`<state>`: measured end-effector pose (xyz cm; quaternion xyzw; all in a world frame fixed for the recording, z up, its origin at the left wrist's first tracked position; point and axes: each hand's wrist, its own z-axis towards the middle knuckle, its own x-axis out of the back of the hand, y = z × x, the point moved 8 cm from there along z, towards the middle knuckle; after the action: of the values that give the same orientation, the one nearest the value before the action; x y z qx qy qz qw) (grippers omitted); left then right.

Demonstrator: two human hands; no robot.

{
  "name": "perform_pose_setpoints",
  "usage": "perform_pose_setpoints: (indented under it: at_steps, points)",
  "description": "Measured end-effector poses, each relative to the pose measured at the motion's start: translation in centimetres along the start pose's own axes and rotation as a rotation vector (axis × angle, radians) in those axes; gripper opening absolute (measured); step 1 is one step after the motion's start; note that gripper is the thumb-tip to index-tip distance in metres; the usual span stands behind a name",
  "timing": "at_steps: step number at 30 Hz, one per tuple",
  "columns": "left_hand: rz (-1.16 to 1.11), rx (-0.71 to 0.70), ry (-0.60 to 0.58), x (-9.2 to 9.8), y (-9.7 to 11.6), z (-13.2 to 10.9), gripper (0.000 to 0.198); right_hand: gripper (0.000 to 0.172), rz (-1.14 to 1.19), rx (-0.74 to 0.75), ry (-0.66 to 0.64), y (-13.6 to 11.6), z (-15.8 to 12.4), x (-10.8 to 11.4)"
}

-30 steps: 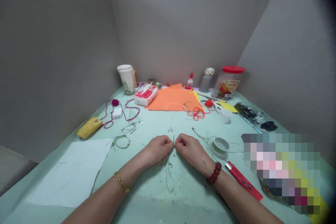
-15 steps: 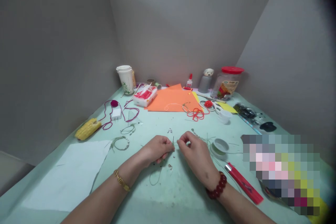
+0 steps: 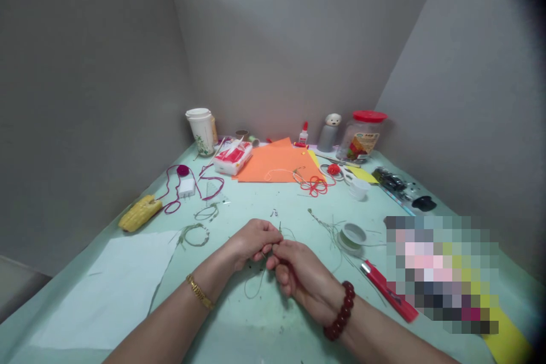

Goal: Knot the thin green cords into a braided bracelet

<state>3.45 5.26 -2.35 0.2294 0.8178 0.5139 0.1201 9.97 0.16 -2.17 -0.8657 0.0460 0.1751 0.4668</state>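
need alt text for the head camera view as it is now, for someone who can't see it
A person's left hand pinches a thin greenish cord over a pale green table, with the right hand curled in close. A cord spool sits to the right; orange paper and a tissue pack lie farther back.

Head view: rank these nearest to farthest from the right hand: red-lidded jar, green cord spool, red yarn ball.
From the right hand:
1. Green cord spool: just to the right and slightly beyond the hand.
2. Red yarn ball: farther back, right of the orange paper.
3. Red-lidded jar: back right, by the wall.
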Motion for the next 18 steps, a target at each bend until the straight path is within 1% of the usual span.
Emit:
perform_pose_setpoints:
  at_steps: [3, 6, 10, 13, 18]
  points:
    - [-0.012, 0.001, -0.026, 0.0, 0.0, 0.1, 0.019, 0.016, 0.009, -0.055, -0.017, 0.5, 0.2, -0.5]
    - [0.012, 0.000, -0.042, -0.1, -0.1, 0.1, 0.018, 0.018, -0.041, -0.064, -0.018, 0.8, 0.1, -0.5]
    - [0.039, 0.000, -0.026, 0.0, -0.1, 0.0, 0.018, 0.012, -0.092, -0.098, -0.021, 1.4, -1.0, -0.3]
    - [0.076, -0.009, 0.011, 0.1, -0.2, 0.1, 0.020, 0.010, -0.127, -0.125, -0.021, 2.0, -2.1, 0.0]
    - [0.201, -0.070, 0.134, 0.4, -0.7, 0.5, 0.018, 0.012, -0.189, -0.142, -0.007, 2.3, -3.0, 0.9]
